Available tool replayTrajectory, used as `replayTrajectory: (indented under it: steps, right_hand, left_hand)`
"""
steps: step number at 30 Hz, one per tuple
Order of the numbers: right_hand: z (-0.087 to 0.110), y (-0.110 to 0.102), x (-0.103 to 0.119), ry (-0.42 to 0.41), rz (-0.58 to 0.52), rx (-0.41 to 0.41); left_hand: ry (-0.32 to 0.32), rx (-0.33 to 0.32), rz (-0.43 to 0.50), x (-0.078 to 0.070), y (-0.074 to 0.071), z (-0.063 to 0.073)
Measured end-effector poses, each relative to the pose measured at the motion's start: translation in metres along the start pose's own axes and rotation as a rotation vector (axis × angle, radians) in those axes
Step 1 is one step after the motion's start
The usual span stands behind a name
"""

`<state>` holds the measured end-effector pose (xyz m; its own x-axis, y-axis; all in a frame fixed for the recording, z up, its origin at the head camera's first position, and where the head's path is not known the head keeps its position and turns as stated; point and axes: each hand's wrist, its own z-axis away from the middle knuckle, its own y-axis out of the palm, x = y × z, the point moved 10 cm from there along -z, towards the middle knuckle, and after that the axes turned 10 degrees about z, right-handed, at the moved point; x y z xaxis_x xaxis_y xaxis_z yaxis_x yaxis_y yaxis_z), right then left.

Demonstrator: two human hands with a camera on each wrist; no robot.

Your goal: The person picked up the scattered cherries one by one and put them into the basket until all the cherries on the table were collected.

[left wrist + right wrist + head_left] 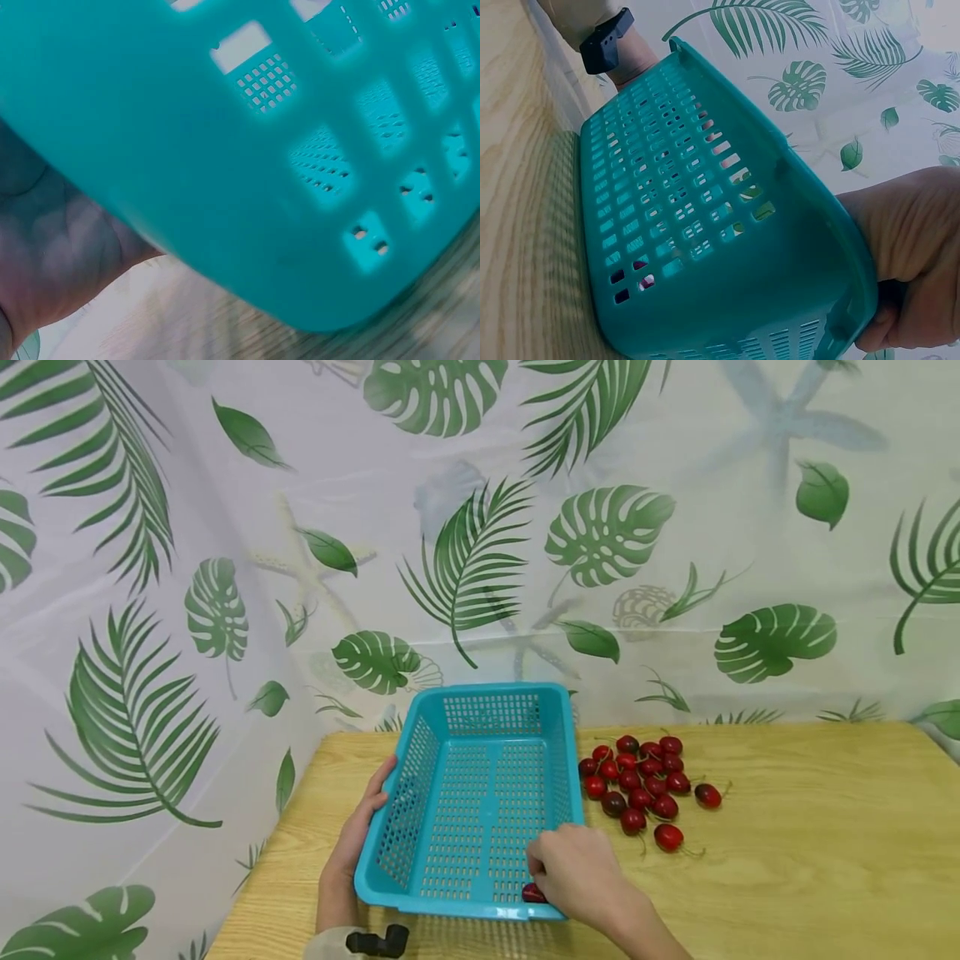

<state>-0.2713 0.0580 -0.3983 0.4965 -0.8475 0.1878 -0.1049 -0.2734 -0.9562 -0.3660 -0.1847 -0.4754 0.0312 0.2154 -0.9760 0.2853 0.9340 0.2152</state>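
Note:
A blue perforated plastic basket (487, 910) sits on the wooden table, between both hands. Along its left outer side lies my left hand (358, 835), fingers extended up against the wall near the rim; its palm shows behind the basket's corner in the left wrist view. My right hand (573, 868) grips the near right corner, fingers curled over the rim, with the thumb outside in the right wrist view. Just below those fingers, inside the basket, is a dark red cherry (533, 893), partly hidden by the hand. Some red also shows through the low wall holes in the right wrist view.
A loose cluster of red cherries (628, 779) with stems lies right of the basket. Two single cherries, one at the right (707, 795) and one nearer (668, 837), lie apart. A leaf-printed sheet (480, 485) hangs behind and left of the table (810, 843).

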Motion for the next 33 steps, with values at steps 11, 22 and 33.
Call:
replayTrajectory:
  steps: [11,22,33]
  right_hand:
    - [-0.0028,-0.0059,0.002,-0.003,-0.005,-0.053]
    - [-0.0001,-0.0079,0.0002,0.009,0.0,-0.095]
    - [0.0027,-0.0084,-0.0015,0.025,0.005,-0.113]
  left_hand:
    - [0.019,-0.005,0.022,-0.0044,0.0001,0.0008]
    - [0.024,0.02,0.04,-0.0045,0.0035,0.0013]
    - [0.01,0.027,0.079,-0.0017,0.0053,0.0009]
